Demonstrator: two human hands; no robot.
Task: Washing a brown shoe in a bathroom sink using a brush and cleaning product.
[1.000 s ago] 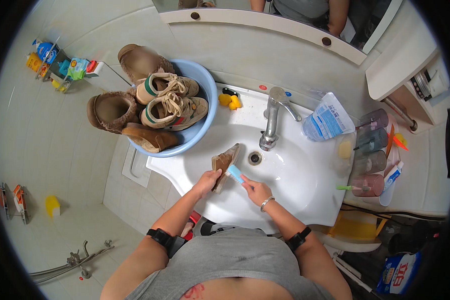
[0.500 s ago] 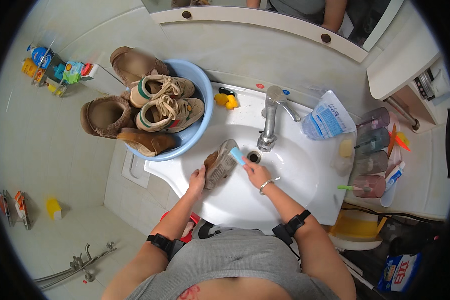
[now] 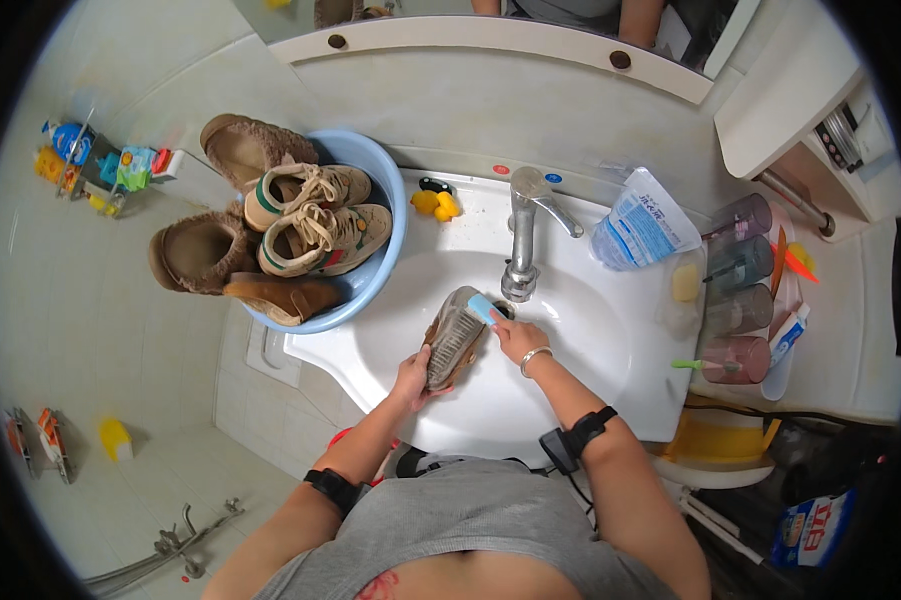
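A brown shoe (image 3: 452, 350) is held over the sink basin, its grey ridged sole turned up. My left hand (image 3: 413, 378) is closed around its near end. In my right hand (image 3: 515, 338) is a light-blue brush (image 3: 482, 307), its head against the far part of the sole; the bristles are hidden. The chrome faucet (image 3: 522, 240) stands just beyond the shoe, and the drain is partly covered by my right hand. To the left, a blue basin (image 3: 395, 215) holds a pair of beige sneakers (image 3: 345, 240), fleece-lined brown shoes (image 3: 200, 250) and a tan shoe (image 3: 282, 297).
Yellow rubber ducks (image 3: 435, 205) sit on the rim behind the white sink (image 3: 590, 350). A detergent pouch (image 3: 640, 225), a soap bar (image 3: 684, 282) and several tinted cups (image 3: 738, 308) line the right side. A mirror cabinet edge (image 3: 490, 38) overhangs the back.
The shoe has been turned so more of its sole faces up, and has shifted slightly right. My left hand has moved with it. The brush stays at its far end. The view has shifted a little.
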